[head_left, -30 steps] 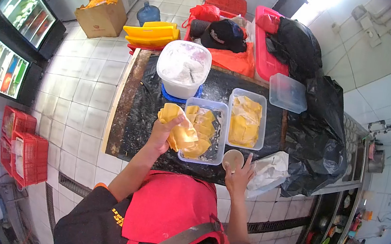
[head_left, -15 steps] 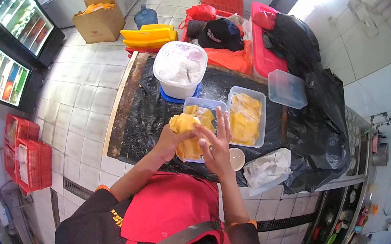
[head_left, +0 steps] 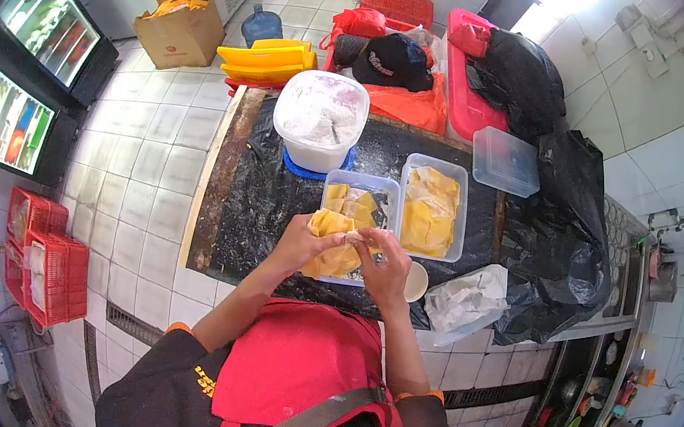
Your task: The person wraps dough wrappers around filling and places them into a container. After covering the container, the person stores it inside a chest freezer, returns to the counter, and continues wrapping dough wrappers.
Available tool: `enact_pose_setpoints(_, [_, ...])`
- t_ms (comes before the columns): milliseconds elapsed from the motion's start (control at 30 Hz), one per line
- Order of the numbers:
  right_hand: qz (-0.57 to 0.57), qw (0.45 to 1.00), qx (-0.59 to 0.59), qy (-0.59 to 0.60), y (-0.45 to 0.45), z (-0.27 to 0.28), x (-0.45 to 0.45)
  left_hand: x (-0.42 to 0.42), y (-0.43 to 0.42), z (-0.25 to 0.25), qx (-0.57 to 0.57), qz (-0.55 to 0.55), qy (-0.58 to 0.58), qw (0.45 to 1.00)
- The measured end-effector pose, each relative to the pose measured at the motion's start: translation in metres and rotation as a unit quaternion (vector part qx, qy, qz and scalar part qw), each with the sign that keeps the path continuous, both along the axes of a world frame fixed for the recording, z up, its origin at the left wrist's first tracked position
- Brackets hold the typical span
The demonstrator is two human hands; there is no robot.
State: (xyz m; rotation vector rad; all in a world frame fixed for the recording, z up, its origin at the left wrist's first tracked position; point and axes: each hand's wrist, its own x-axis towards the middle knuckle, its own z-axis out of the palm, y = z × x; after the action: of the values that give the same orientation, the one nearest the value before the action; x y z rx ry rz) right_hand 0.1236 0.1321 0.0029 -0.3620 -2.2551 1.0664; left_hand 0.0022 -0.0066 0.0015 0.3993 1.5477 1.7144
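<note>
My left hand (head_left: 297, 246) is closed around a soft bundle of floury yellow dough sheets (head_left: 325, 223), held over the near end of a clear plastic tub (head_left: 397, 193). My right hand (head_left: 387, 272) pinches at the right edge of that bundle, fingertips against the left thumb; the exact fold between them is hidden. Inside the tub lie more yellow sheets and loose flour. A second tub (head_left: 460, 228), to the right, is filled with yellow dough sheets (head_left: 430, 211). Beside my right hand stands a small pale bowl (head_left: 415, 283), partly covered by the hand.
A white bucket of flour (head_left: 319, 125) stands on a blue base behind the tubs. To the right are a crumpled white bag (head_left: 468, 301), a clear empty box (head_left: 506, 161) and black plastic sheeting (head_left: 561, 240). Red crates (head_left: 53, 272) sit on the floor at left.
My right hand's raised, spread fingers have come down and closed to a pinch at the bundle. The left hand keeps its hold, and the view has shifted slightly.
</note>
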Motion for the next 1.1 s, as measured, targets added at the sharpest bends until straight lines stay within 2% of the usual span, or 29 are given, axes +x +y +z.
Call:
enact_pose_setpoints(67, [-0.004, 0.986, -0.166, -0.020, 0.001, -0.004, -0.002, -0.002, -0.001, -0.003, -0.009, -0.046, -0.013, 0.999])
enact_pose_setpoints(100, [-0.007, 0.986, -0.167, -0.021, 0.005, -0.006, -0.002, -0.004, 0.000, -0.007, -0.022, -0.069, -0.019, 0.997])
enact_pose_setpoints(167, [0.048, 0.908, -0.402, -0.113, 0.015, -0.009, 0.001, -0.004, 0.001, -0.013, -0.033, -0.094, -0.025, 0.995])
enact_pose_setpoints(233, [0.053, 0.904, -0.411, -0.107, 0.020, -0.014, 0.001, -0.003, 0.004, -0.013, -0.019, -0.085, -0.134, 0.987])
enact_pose_setpoints(333, [0.059, 0.902, -0.414, -0.112, 0.035, -0.028, -0.004, -0.003, 0.003, -0.026, -0.017, -0.150, -0.136, 0.979])
enact_pose_setpoints(400, [0.063, 0.903, -0.407, -0.123, 0.052, -0.041, -0.011, -0.001, 0.004, -0.040, -0.006, -0.152, -0.144, 0.978])
enact_pose_setpoints(467, [0.081, 0.933, -0.324, -0.132, 0.069, -0.049, -0.024, -0.003, 0.002, -0.046, 0.005, -0.153, -0.149, 0.977])
enact_pose_setpoints(500, [0.084, 0.933, -0.322, -0.132, 0.076, -0.047, -0.033, -0.005, 0.002, -0.046, -0.012, -0.167, -0.147, 0.975])
enact_pose_setpoints(533, [0.062, 0.966, -0.201, -0.148, 0.083, -0.045, -0.042, -0.006, 0.000, -0.047, -0.030, -0.181, -0.147, 0.972])
enact_pose_setpoints(600, [0.045, 0.986, 0.091, -0.130, 0.100, -0.051, -0.058, -0.007, -0.003, -0.056, -0.021, -0.152, -0.179, 0.972])
enact_pose_setpoints(633, [0.045, 0.986, 0.092, -0.130, 0.105, -0.060, -0.061, -0.006, -0.004, -0.057, -0.014, -0.126, -0.210, 0.969])
enact_pose_setpoints(667, [0.054, 0.973, 0.180, -0.133, 0.109, -0.068, -0.066, -0.006, -0.005, -0.058, -0.013, -0.126, -0.209, 0.970])
enact_pose_setpoints(700, [0.062, 0.953, 0.266, -0.133, 0.110, -0.068, -0.071, -0.005, -0.006, -0.054, 0.033, -0.096, -0.267, 0.958])
enact_pose_setpoints(733, [0.063, 0.952, 0.268, -0.131, 0.110, -0.069, -0.074, -0.007, -0.006, -0.050, 0.079, -0.064, -0.322, 0.941])
enact_pose_setpoints(767, [0.056, 0.939, 0.305, -0.146, 0.109, -0.071, -0.075, -0.009, -0.007, -0.047, 0.082, -0.062, -0.321, 0.941])
enact_pose_setpoints(833, [0.052, 0.924, 0.340, -0.165, 0.106, -0.075, -0.076, -0.011, -0.012, -0.040, 0.172, -0.012, -0.436, 0.883])
enact_pose_setpoints(867, [0.038, 0.918, 0.354, -0.176, 0.105, -0.079, -0.077, -0.013, -0.014, -0.036, 0.178, 0.009, -0.465, 0.867])
enact_pose_setpoints(967, [0.021, 0.910, 0.366, -0.194, 0.097, -0.080, -0.078, -0.020, -0.021, -0.060, 0.217, -0.004, -0.485, 0.847])
enact_pose_setpoints(1033, [0.016, 0.910, 0.364, -0.200, 0.088, -0.070, -0.077, -0.020, -0.024, -0.069, 0.201, 0.002, -0.468, 0.860])
enact_pose_setpoints(1100, [-0.018, 0.974, 0.186, -0.128, 0.075, -0.051, -0.074, -0.023, -0.026, -0.072, 0.190, 0.011, -0.448, 0.874])
